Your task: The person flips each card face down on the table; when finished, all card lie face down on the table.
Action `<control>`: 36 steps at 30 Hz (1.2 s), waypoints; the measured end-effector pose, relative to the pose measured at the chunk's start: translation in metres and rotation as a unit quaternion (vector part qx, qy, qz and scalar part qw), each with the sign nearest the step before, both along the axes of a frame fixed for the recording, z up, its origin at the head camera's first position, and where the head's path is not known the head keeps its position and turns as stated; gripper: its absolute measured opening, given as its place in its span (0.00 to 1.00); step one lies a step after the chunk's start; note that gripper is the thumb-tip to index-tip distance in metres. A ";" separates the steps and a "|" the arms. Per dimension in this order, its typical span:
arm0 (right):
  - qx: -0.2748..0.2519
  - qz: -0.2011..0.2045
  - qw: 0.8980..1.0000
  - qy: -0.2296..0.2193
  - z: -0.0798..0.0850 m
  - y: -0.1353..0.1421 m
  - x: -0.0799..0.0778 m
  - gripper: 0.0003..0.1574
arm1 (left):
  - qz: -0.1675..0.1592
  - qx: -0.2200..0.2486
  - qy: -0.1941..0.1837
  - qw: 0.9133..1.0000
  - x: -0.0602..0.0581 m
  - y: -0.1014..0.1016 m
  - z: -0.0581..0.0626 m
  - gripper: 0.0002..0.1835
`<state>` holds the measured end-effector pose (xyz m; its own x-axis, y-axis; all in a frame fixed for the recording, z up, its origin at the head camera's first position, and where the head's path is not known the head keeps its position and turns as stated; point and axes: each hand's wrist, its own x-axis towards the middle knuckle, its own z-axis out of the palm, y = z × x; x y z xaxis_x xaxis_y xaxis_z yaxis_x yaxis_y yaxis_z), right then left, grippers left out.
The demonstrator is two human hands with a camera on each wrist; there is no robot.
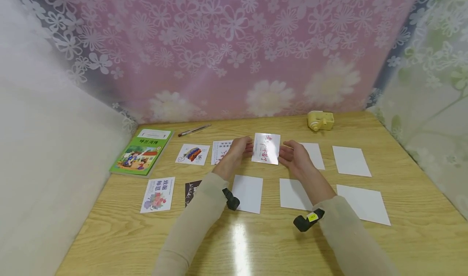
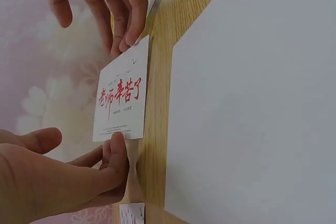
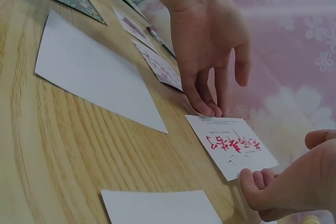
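A white card with red handwritten-style characters (image 1: 265, 148) is in the back row, between the two hands. My left hand (image 1: 237, 151) touches its left edge with the fingertips. On the opposite edge lie the fingertips of my right hand (image 1: 297, 157). Both thumbs stand away from the card, as the left wrist view shows. Left of it, a card with writing (image 1: 219, 148) is partly covered by the left hand. A blank white card (image 1: 314, 154) lies just beyond the right hand.
More blank cards (image 1: 247, 194) lie at front and right. Picture cards include one with flowers (image 1: 158, 194) and a dark one (image 1: 190, 190). A green book (image 1: 142, 152), a pen (image 1: 193, 130) and a yellow object (image 1: 321, 120) lie along the back, before a floral curtain (image 1: 219, 64).
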<state>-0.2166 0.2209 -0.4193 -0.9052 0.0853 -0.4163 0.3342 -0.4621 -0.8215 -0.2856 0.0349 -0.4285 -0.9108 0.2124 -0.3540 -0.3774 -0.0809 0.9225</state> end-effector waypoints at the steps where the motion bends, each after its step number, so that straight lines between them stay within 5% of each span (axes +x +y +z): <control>1: -0.003 -0.003 1.000 0.003 0.001 -0.001 0.000 0.26 | 0.007 0.003 0.006 1.000 0.000 0.000 0.000 0.22; 5: -0.004 -0.012 1.000 0.016 0.004 -0.005 0.000 0.20 | 0.019 -0.001 0.038 0.999 0.003 0.000 0.000 0.20; 15: 0.078 -0.029 0.995 0.063 0.012 -0.013 0.002 0.32 | 0.026 0.009 0.075 0.997 0.008 -0.002 0.007 0.20; 24: 0.158 -0.051 0.982 0.091 0.014 -0.024 0.006 0.31 | 0.054 0.015 0.098 0.994 0.011 -0.007 0.005 0.16; 28: 0.151 -0.044 0.983 0.099 0.016 -0.026 0.009 0.30 | 0.054 0.040 0.091 0.994 0.010 -0.009 0.005 0.13; 36: 0.118 -0.068 0.986 0.098 0.006 -0.023 0.006 0.24 | 0.032 -0.008 0.102 0.994 0.012 -0.014 0.000 0.10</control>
